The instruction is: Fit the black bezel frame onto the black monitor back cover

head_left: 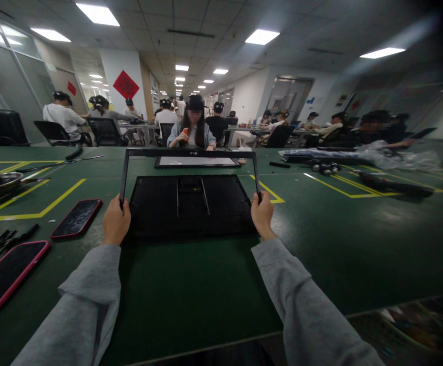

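Note:
Between my two hands a black LG monitor bezel [160, 152] is held upright, its long bar with the logo at the top. My left hand [116, 219] is closed around the lower end of its left side. On the other side, my right hand [262, 216] grips the lower right end in the same way. Behind and below the bezel, a black monitor back panel [152, 203] lies on the green table, with a rectangular recess and two pale metal strips in its middle. The bezel's lower edge cannot be made out against this dark panel.
Two phones [77, 218] in red-rimmed cases and a metal bowl [0, 184] are at the left. A flat screen [196, 162] lies beyond the panel, before a seated co-worker [195, 122]. A black power tool [394, 184] and plastic wrap [408, 158] lie at the right.

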Tool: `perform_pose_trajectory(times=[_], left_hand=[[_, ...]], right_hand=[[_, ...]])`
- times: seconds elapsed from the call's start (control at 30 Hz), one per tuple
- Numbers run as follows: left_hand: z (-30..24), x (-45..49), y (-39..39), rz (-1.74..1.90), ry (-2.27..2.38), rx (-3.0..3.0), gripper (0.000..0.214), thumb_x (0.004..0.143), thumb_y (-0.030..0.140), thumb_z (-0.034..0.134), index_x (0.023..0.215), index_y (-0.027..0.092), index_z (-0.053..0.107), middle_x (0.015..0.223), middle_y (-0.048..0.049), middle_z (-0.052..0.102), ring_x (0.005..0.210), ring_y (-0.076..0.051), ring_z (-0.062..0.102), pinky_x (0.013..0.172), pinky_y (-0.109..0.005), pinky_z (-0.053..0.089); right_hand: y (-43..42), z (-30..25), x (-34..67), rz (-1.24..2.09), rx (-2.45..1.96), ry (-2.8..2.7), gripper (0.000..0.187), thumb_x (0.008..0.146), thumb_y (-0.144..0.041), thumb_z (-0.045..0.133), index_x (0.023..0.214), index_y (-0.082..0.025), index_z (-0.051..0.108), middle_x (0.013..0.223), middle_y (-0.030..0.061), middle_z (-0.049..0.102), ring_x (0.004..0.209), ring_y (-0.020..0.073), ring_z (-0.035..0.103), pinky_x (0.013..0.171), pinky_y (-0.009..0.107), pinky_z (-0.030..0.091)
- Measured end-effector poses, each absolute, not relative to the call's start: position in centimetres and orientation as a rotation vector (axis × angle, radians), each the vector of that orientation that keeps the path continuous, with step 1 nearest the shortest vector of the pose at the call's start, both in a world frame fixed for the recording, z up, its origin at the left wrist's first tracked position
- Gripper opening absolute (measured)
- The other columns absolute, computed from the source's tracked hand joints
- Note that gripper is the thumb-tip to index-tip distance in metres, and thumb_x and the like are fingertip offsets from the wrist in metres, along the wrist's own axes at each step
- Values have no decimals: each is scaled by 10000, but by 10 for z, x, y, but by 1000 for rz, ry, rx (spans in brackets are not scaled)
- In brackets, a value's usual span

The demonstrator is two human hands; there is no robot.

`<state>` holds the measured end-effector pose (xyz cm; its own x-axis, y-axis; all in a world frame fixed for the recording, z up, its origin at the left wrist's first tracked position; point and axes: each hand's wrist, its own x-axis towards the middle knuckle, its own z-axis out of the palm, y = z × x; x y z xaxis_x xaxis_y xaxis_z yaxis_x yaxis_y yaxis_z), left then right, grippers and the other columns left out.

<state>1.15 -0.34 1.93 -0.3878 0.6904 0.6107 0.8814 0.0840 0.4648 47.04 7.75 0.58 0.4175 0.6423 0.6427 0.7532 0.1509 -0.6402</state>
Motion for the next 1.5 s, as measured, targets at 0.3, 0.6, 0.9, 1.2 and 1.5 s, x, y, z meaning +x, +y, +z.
perform_pose_trajectory(times=[0.3, 0.6, 0.9, 1.2, 1.5], left_hand=[[17, 9, -2, -1197, -2129, -1598, 395, 928, 365, 338, 1184, 155, 553, 1099, -136, 626, 1028, -259, 595, 885, -381, 453], [15, 7, 0, -1174, -2145, -1608, 402, 934, 368, 330, 1190, 156, 556, 1106, -144, 627, 1028, -255, 593, 885, -378, 450], [16, 7, -1, -1167, -2134, -1614, 408, 935, 378, 324, 1177, 150, 561, 1085, -142, 636, 1003, -266, 599, 859, -382, 458], [12, 5, 1, -1178, -2139, -1630, 404, 932, 378, 332, 1172, 157, 571, 1082, -137, 644, 999, -262, 606, 862, -381, 457], [7, 1, 5, -1195, -2147, -1606, 433, 925, 393, 357, 1213, 147, 568, 1158, -144, 628, 1073, -265, 584, 924, -391, 444]], right_hand=[[80, 2, 472, -133, -1554, -1298, 403, 916, -459, 344, 1087, -167, 562, 830, 94, 652, 717, 229, 554, 705, 344, 383], [80, 1, 474, -125, -1560, -1334, 397, 919, -447, 343, 1088, -165, 566, 889, 104, 651, 748, 231, 555, 718, 340, 378], [84, -2, 475, -147, -1547, -1334, 408, 913, -446, 348, 1077, -160, 588, 909, 116, 659, 764, 231, 556, 710, 341, 387], [84, -4, 473, -90, -1581, -1376, 443, 921, -433, 326, 1135, -146, 588, 995, 146, 669, 876, 260, 595, 782, 373, 415], [87, -6, 475, -84, -1614, -1395, 454, 931, -390, 284, 1159, -137, 584, 995, 154, 660, 883, 262, 594, 806, 390, 417]])
